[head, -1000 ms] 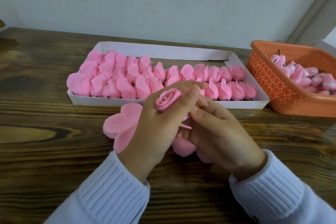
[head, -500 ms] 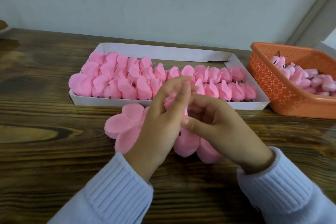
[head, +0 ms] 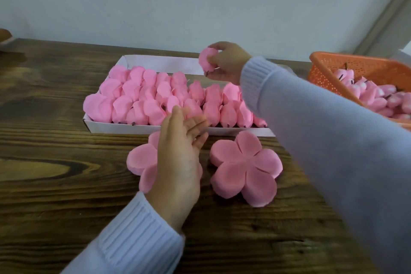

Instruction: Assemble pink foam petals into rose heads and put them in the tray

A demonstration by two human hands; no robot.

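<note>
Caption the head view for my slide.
Right hand holds a pink rose head above the white tray; open left hand over a petal stack.

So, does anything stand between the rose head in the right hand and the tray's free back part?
Nothing visible does. The right hand holds the rose head over the tray at its back wall; the finished roses lie further forward, and the left hand is well clear.
</note>
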